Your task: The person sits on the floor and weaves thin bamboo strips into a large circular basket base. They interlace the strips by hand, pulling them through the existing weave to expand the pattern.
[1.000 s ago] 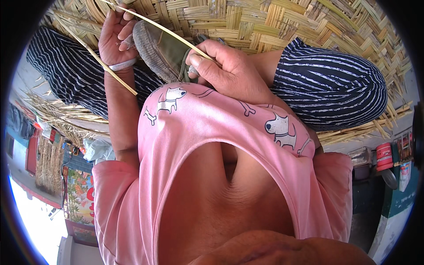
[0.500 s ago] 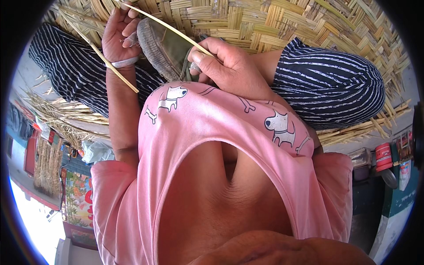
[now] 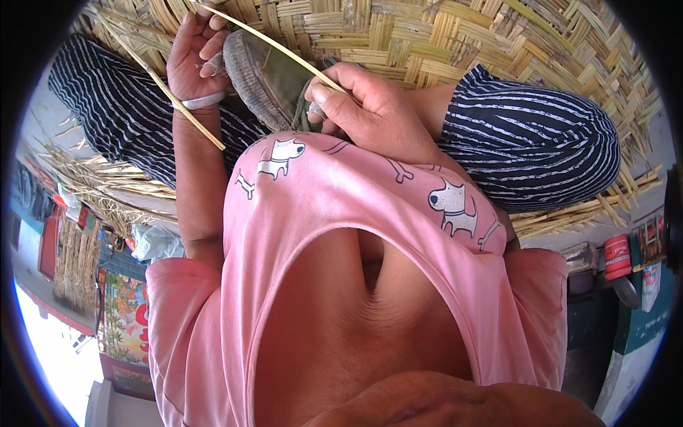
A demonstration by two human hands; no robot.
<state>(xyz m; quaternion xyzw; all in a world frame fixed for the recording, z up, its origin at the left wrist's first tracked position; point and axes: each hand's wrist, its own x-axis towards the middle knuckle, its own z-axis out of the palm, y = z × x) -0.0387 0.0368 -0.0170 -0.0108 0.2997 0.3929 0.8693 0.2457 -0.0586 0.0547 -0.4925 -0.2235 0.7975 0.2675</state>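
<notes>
A thin pale strip of split reed or straw (image 3: 267, 46) runs slantwise between my hands. My right hand (image 3: 380, 114) is closed on its lower end, the thumb pressing against the forefinger. My left hand (image 3: 193, 60) has its fingers bent and is closed on the strip's far end near the picture's top edge; wrappings show on a finger of each hand. A second strip (image 3: 171, 92) lies across my left wrist, beside a pale band. Between the hands is a worn green shoe (image 3: 274, 71), with a woven mat (image 3: 427, 35) of flat strips beyond it.
My bent legs in striped trousers (image 3: 533, 139) flank the hands. Loose strips (image 3: 92, 174) lie at the left, and the mat's frayed edge (image 3: 590, 213) sticks out at the right. A red container (image 3: 617, 257) stands far right; a plastic bag (image 3: 156, 243) lies at the left.
Almost nothing differs. Both hands and the strip have shifted very slightly to the right, the grip unchanged.
</notes>
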